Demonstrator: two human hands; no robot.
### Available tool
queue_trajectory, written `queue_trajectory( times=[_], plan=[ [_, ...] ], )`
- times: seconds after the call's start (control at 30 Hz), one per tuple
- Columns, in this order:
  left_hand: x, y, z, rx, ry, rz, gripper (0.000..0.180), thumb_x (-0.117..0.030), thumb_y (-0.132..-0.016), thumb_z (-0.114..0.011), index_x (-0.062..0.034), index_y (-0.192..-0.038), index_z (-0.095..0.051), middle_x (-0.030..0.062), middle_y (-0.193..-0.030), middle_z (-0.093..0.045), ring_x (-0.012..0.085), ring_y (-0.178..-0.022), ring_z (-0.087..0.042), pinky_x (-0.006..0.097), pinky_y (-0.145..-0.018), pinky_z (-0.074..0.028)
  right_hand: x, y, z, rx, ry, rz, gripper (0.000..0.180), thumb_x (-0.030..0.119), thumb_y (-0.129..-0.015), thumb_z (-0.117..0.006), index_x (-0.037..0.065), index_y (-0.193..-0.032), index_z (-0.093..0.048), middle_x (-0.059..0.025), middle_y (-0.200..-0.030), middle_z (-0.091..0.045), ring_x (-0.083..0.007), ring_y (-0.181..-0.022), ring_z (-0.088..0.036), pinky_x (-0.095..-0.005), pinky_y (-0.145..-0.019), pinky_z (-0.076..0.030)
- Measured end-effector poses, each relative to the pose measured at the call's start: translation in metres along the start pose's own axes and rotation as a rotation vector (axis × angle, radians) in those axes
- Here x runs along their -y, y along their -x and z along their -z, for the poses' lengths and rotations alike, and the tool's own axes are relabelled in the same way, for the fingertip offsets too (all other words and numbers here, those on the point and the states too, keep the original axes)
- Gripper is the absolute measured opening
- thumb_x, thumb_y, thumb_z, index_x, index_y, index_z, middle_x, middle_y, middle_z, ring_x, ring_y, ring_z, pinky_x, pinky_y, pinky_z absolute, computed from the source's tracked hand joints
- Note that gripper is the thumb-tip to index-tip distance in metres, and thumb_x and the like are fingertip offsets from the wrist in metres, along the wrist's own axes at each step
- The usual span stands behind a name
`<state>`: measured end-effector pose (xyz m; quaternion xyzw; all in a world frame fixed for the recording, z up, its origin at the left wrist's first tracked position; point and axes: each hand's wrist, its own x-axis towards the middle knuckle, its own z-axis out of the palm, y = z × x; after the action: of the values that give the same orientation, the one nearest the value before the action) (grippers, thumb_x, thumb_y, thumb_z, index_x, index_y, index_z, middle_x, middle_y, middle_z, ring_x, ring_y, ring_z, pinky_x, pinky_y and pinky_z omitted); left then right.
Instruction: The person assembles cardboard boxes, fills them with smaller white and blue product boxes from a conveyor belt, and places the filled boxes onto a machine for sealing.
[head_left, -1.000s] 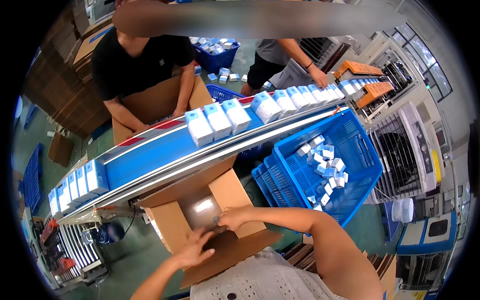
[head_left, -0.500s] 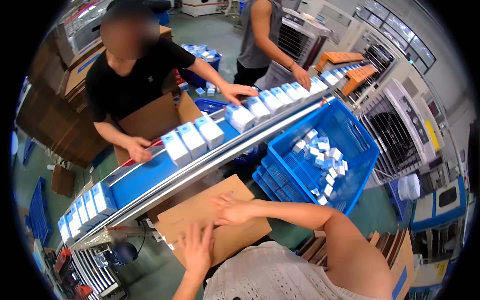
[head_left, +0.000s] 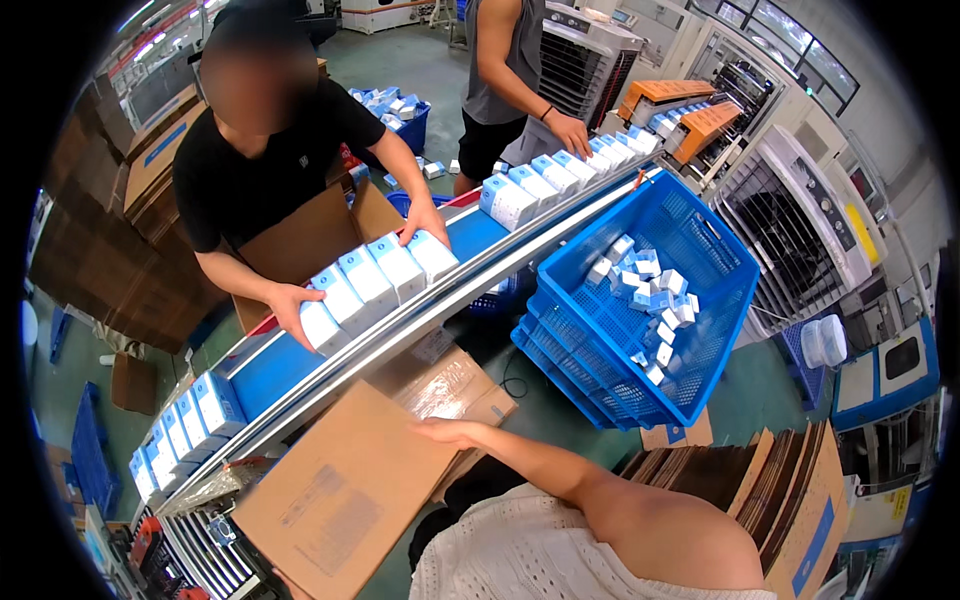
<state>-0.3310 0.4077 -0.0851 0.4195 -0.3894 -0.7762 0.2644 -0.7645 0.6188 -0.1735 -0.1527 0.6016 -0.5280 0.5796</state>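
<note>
A closed brown cardboard box (head_left: 370, 470) is tilted in front of me, its printed face toward me. My right hand (head_left: 446, 432) grips its right edge, fingers tucked partly behind. Only a sliver of my left hand (head_left: 288, 584) shows at the box's lower left corner, closed on its edge; the rest is hidden behind the box. Below and beyond it lies another carton with shiny clear tape (head_left: 445, 385).
A blue conveyor belt (head_left: 280, 375) crosses ahead, carrying rows of white-and-blue small cartons (head_left: 510, 200). Across it, a co-worker's two hands (head_left: 428, 222) squeeze a row; another person reaches farther right. Stacked blue crates (head_left: 560, 345) stand right, flattened cardboard (head_left: 690, 475) at lower right.
My hands, earlier flat on the box, now hold it by its edges; it has turned and shifted left, uncovering the taped carton. The co-worker's hands have closed around a row on the belt.
</note>
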Motion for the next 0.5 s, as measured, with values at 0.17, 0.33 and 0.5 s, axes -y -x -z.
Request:
queue_trajectory(
  times=[0.17,0.33,0.5],
  plan=[
    [0.032,0.000,-0.017,0.330,0.329,0.160,0.079,-0.065,-0.081,-0.030,-0.0079,-0.135,-0.023,0.0103,-0.138,-0.027,0.0276,-0.124,-0.030,0.040,-0.103,-0.024,0.156,0.109,-0.044,0.464,-0.144,0.197,0.050,0.012,-0.080,-0.057,0.002,-0.121,-0.030,-0.0104,-0.117,-0.046,-0.0165,-0.108,-0.045,-0.0307,-0.088,-0.041],
    [0.136,-0.110,-0.067,0.225,-0.238,0.296,0.069,-0.055,-0.087,-0.033,-0.0061,-0.135,-0.022,0.0069,-0.139,-0.027,0.0226,-0.126,-0.027,0.038,-0.100,-0.026,0.152,0.127,-0.094,0.357,0.385,0.237,0.037,0.017,-0.086,-0.049,0.000,-0.113,-0.030,-0.0110,-0.113,-0.044,-0.0135,-0.103,-0.041,-0.0302,-0.086,-0.039],
    [0.050,-0.073,-0.177,0.295,-0.311,0.320,0.053,-0.043,-0.091,-0.036,-0.0046,-0.128,-0.033,0.0101,-0.127,-0.042,0.0252,-0.115,-0.041,0.038,-0.086,-0.039,0.002,0.031,-0.169,0.317,0.961,0.384,0.028,0.019,-0.084,-0.045,-0.006,-0.097,-0.040,-0.0182,-0.068,-0.053,-0.0345,-0.065,-0.052,-0.0448,-0.060,-0.043]
  ],
)
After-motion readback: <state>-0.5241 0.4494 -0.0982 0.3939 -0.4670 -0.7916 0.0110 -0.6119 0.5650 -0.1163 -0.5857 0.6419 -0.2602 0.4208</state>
